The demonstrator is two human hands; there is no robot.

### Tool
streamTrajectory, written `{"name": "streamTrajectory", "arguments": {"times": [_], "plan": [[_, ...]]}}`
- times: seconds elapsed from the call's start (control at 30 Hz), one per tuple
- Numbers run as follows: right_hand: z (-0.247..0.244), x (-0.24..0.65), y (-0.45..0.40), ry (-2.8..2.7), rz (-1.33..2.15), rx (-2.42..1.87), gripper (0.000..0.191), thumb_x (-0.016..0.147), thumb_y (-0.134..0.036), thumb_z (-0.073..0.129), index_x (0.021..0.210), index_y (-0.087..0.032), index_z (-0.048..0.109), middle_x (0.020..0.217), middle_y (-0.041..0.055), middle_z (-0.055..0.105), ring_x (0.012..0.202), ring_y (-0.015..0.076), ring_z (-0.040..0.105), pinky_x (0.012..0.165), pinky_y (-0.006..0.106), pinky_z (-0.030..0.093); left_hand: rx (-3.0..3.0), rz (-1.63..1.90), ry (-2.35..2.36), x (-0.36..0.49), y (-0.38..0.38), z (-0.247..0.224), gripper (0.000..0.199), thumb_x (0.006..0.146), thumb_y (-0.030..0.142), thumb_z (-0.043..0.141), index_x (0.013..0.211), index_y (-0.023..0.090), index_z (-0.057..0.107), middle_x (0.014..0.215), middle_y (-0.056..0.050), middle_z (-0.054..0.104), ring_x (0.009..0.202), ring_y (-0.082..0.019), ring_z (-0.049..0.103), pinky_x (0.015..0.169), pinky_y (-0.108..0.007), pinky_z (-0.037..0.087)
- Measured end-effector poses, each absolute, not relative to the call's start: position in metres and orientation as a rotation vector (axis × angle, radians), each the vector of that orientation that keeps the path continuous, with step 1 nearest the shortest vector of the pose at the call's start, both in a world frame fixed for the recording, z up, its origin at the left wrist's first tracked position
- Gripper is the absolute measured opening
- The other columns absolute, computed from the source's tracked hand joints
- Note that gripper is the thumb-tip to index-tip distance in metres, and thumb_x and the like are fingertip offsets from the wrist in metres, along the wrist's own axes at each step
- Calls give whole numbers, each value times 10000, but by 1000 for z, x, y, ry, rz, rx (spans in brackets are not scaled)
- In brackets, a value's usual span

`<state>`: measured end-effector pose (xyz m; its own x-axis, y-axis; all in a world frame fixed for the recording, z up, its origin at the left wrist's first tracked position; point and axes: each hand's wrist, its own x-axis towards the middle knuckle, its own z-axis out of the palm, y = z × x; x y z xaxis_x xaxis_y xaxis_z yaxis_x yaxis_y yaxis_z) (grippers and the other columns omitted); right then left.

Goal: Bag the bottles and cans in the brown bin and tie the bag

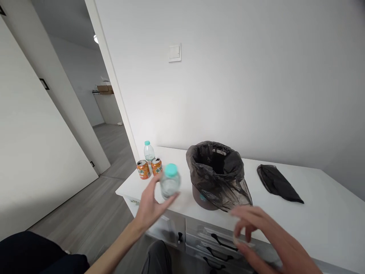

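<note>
The left hand grasps a clear, teal-capped plastic bottle at nine o'clock from the black-bagged, round brown bin; probably light, slick, dentable, best held mid-body. At five o'clock, the right hand is empty, loosely curled.

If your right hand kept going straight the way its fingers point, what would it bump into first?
Probably the loose edge of the black bag draped over the bin, just beyond the right hand's fingertips. Depth is unclear, though, so it might pass in front instead.
</note>
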<state>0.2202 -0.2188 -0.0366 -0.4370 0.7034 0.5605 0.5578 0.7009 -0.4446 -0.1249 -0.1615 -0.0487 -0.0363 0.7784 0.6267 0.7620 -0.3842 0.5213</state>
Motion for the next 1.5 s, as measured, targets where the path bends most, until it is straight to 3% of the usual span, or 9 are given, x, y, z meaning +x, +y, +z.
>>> {"name": "streamTrajectory", "arguments": {"times": [0.1, 0.23, 0.4, 0.5, 0.83, 1.07, 1.23, 1.33, 1.5], "plan": [[8, 191, -214, -2026, 358, -967, 555, 931, -427, 646, 1457, -335, 493, 1210, 99, 701, 819, 227, 737, 736, 354, 664, 2490, 1288, 1305, -75, -187, -4, 584, 858, 455, 748, 1372, 279, 536, 1265, -77, 701, 1142, -277, 684, 979, -406, 574], [53, 175, -208, -1873, 311, -982, 358, 941, -497, 613, 1256, -332, 651, 1201, 98, 702, 846, 251, 724, 612, 334, 633, 2539, 1201, 1054, -46, -190, 27, 656, 888, 430, 736, 1465, 321, 443, 1327, -59, 676, 1193, -254, 661, 1034, -412, 557], [87, 195, -203, -1667, 216, -1119, 380, 891, -643, 609, 1041, -323, 748, 837, 50, 725, 575, 197, 619, 496, 308, 561, 2545, 1180, 1013, -49, -148, 15, 1004, 792, 580, 799, 1598, 309, 266, 1575, -116, 463, 1453, -318, 448, 1184, -503, 447], [98, 219, -195, -1481, 129, -1307, 437, 899, -675, 577, 1087, -325, 759, 716, 36, 675, 571, 207, 596, 460, 308, 480, 2578, 1190, 1102, -54, -114, -7, 918, 866, 536, 741, 1610, 308, 254, 1625, -129, 382, 1517, -322, 350, 1230, -537, 369], [65, 240, -112, -1550, 209, -1272, 504, 953, -639, 538, 1261, -248, 619, 1022, 63, 705, 710, 180, 637, 632, 313, 522, 2709, 1211, 1074, -55, -71, -35, 610, 806, 574, 783, 1259, 227, 568, 1376, -121, 614, 1438, -311, 424, 1206, -525, 358], [28, 209, -39, -1877, 188, -1360, 452, 960, -610, 531, 1129, -210, 658, 1089, 91, 720, 781, 201, 659, 784, 361, 505, 2704, 1150, 1150, -35, -89, -24, 460, 806, 507, 809, 1055, 230, 538, 1122, -68, 681, 1172, -275, 586, 1218, -606, 285], [9, 203, -23, -1959, 243, -1463, 339, 922, -423, 606, 1163, -188, 643, 1124, 102, 735, 934, 257, 678, 899, 419, 504, 2749, 1119, 1134, -36, -103, -29, 440, 852, 464, 777, 1138, 239, 530, 1233, -82, 660, 1294, -282, 543, 1250, -600, 265], [3, 205, -32, -1902, 202, -1446, 410, 891, -400, 621, 1241, -186, 606, 1219, 126, 706, 1103, 310, 642, 997, 485, 485, 2688, 1126, 1177, -48, -105, -41, 675, 825, 454, 804, 1377, 253, 471, 1563, -146, 443, 1523, -337, 312, 1261, -604, 268], [-1, 196, -67, -1821, 272, -1387, 529, 943, -552, 541, 1336, -200, 567, 1399, 155, 615, 1282, 343, 567, 1065, 516, 467, 2455, 1106, 1317, -70, -118, -83, 1159, 852, 488, 768, 1643, 289, -55, 1730, -171, -16, 1600, -358, 77, 1259, -601, 275]]}}
